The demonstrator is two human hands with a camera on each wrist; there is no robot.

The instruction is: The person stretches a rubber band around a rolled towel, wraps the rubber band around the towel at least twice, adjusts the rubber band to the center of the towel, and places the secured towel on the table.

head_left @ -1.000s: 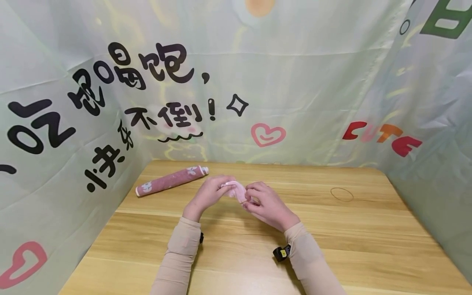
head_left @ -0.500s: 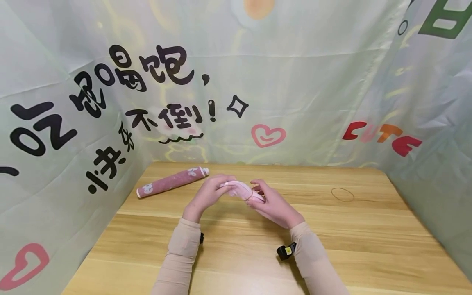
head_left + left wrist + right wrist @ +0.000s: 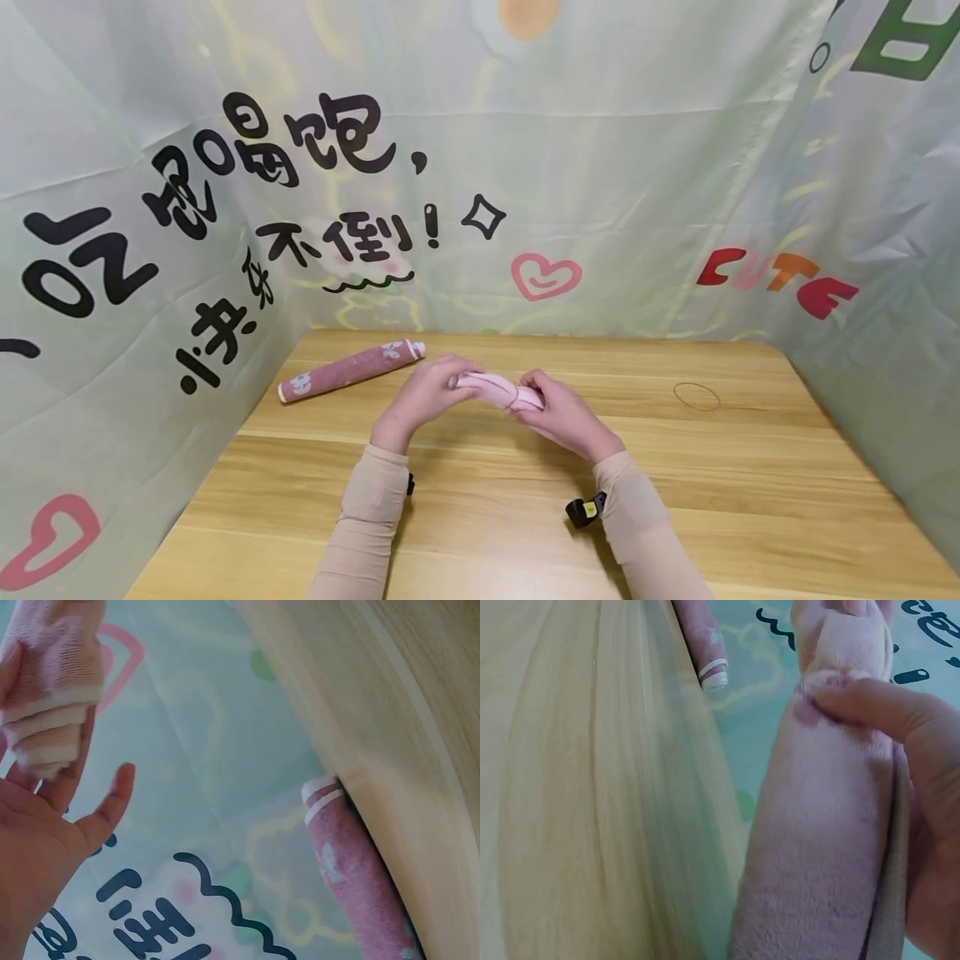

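Item in hand: a pale pink towel, folded or rolled into a long bundle, held in front of the person above the bench, between the two hands. A thin band circles it close to the right hand, and the towel is drawn in at that point.

Left hand: fingers clamped on one end of the towel. The left wrist view shows one finger standing away from the cloth and the layered end hanging over the palm.

Right hand: fingers and thumb gripping the towel, the thumb pressed across it right beside the band. The fingers behind the cloth are partly hidden.

Also on the bench: a dark pink rolled towel toward the far left, with nothing touching it, and a loose band lying flat, well apart to the right.

Risks, in the inspector's judgement. The band could roll or spring off the left end if it is pushed that way, as that end is short and tapered. If the left grip slackens, the layers there could slide out, since not every finger bears on them. Uneven tension could leave the bundle loose on one side. Overstretching could snap the band. How tightly it sits cannot be told.
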